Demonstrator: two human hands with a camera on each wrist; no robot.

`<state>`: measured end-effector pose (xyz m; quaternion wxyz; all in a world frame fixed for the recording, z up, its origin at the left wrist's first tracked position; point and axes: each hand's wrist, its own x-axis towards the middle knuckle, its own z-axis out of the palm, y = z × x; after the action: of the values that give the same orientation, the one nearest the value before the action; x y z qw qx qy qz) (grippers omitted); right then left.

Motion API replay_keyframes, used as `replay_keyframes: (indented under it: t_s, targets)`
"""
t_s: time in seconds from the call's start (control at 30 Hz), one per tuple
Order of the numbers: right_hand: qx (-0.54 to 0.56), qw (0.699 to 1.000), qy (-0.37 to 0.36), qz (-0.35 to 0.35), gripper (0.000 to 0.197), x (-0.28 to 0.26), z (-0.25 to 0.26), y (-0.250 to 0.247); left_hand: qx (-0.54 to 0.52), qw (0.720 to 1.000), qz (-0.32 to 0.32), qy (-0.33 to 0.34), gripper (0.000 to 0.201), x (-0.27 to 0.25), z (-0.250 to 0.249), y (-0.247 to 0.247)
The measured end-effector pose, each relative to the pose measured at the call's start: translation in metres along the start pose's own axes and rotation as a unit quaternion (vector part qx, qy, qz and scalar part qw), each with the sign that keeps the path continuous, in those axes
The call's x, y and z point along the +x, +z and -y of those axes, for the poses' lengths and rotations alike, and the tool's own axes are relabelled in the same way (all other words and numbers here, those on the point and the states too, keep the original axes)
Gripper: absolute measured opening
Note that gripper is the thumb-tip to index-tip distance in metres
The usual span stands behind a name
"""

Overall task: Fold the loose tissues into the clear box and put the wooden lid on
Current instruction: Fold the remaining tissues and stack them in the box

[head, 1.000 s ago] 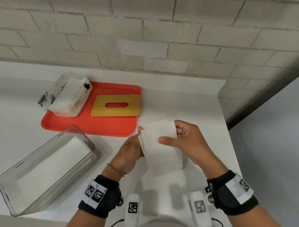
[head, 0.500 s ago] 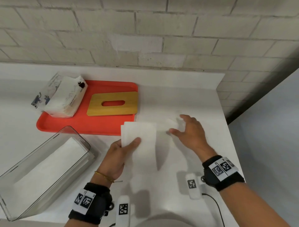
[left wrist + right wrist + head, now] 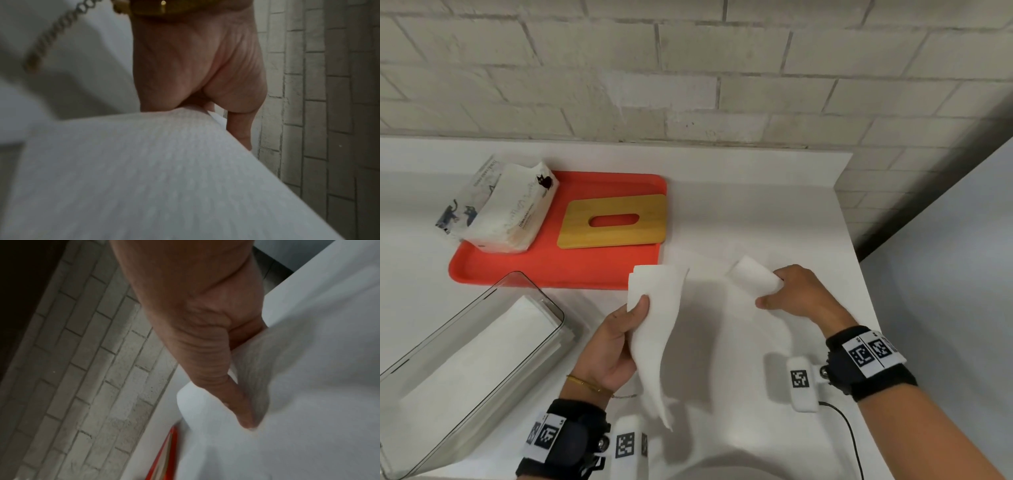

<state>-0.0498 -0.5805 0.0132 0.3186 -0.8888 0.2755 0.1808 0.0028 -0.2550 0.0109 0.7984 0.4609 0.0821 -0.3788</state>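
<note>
A folded tissue (image 3: 654, 329) is pinched between thumb and fingers of the left hand (image 3: 613, 346) and hangs just right of the clear box (image 3: 482, 359). A second tissue (image 3: 755, 277) is gripped at its edge by the right hand (image 3: 798, 294), farther right of the box, on the white counter (image 3: 756, 212). The box's long axis runs diagonally, near-left to far-right; the left hand is nearer, so the insertion is judged to fall to it. The wooden lid (image 3: 613, 221) is left on the red tray (image 3: 558, 270) beyond the box.

Red tray (image 3: 558, 270) on white counter (image 3: 756, 212); brick wall (image 3: 688, 68) behind.
</note>
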Motion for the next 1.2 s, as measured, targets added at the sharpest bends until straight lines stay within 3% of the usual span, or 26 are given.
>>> replay_keyframes:
  t_s: [0.1, 0.17, 0.2, 0.3, 0.43, 0.53, 0.6, 0.63, 0.67, 0.73, 0.83, 0.9, 1.03, 1.13, 1.2]
  targets:
    - [0.047, 0.999, -0.004, -0.017, 0.033, -0.012, -0.006, -0.009, -0.019, 1.000, 0.002, 0.000, 0.041, 0.000, 0.003, 0.006]
    - [0.099, 0.994, -0.030, -0.046, 0.047, -0.027, 0.001, -0.015, -0.026, 1.000, 0.014, -0.007, 0.030, 0.002, 0.006, 0.013]
    - [0.140, 0.988, -0.054, -0.047, 0.044, -0.035, 0.009, -0.017, -0.028, 0.999, 0.032, -0.010, 0.033, 0.005, 0.008, 0.014]
    - [0.239, 0.960, -0.144, -0.015, 0.012, -0.063, 0.046, -0.016, -0.038, 0.996, 0.074, -0.024, 0.065, 0.013, 0.016, 0.028]
    - [0.196, 0.952, -0.232, 0.027, 0.014, -0.074, 0.082, 0.001, -0.007, 0.998, 0.062, -0.005, 0.047, 0.023, 0.014, 0.050]
    - [0.194, 0.944, -0.248, 0.099, 0.033, -0.066, 0.087, 0.003, 0.003, 0.999, 0.031, 0.011, 0.051, 0.029, 0.009, 0.046]
    - [0.256, 0.937, -0.213, 0.105, 0.026, -0.053, 0.085, -0.001, -0.009, 1.000, 0.006, 0.029, 0.048, 0.028, 0.002, 0.037]
    - [0.267, 0.942, -0.192, 0.071, 0.018, -0.042, 0.082, -0.002, -0.015, 0.999, -0.007, 0.038, 0.047, 0.026, -0.001, 0.031]
    - [0.235, 0.956, -0.175, 0.020, 0.019, -0.030, 0.079, -0.001, -0.020, 0.999, -0.013, 0.045, 0.047, 0.024, -0.003, 0.025]
    - [0.079, 0.985, -0.144, -0.053, 0.049, -0.004, 0.072, 0.006, -0.019, 0.999, -0.012, 0.048, 0.049, 0.020, -0.005, 0.012]
    - [-0.086, 0.988, -0.123, -0.043, 0.095, 0.019, 0.073, 0.026, -0.008, 0.998, -0.006, 0.069, 0.046, 0.016, -0.008, 0.000]
    - [-0.143, 0.983, -0.114, -0.034, 0.102, 0.028, 0.076, 0.035, 0.003, 0.996, 0.010, 0.090, 0.051, 0.012, -0.010, -0.006]
    - [-0.112, 0.991, -0.070, -0.006, 0.081, 0.036, 0.078, 0.033, 0.030, 0.997, 0.044, 0.051, 0.063, 0.004, -0.009, -0.006]
    - [-0.080, 0.994, -0.076, 0.012, 0.046, 0.035, 0.071, 0.028, 0.050, 0.998, 0.046, 0.006, 0.036, 0.003, -0.001, 0.006]
    - [0.021, 0.995, -0.093, 0.017, 0.023, 0.024, 0.065, 0.023, 0.032, 0.998, 0.048, -0.010, 0.027, 0.003, 0.007, 0.017]
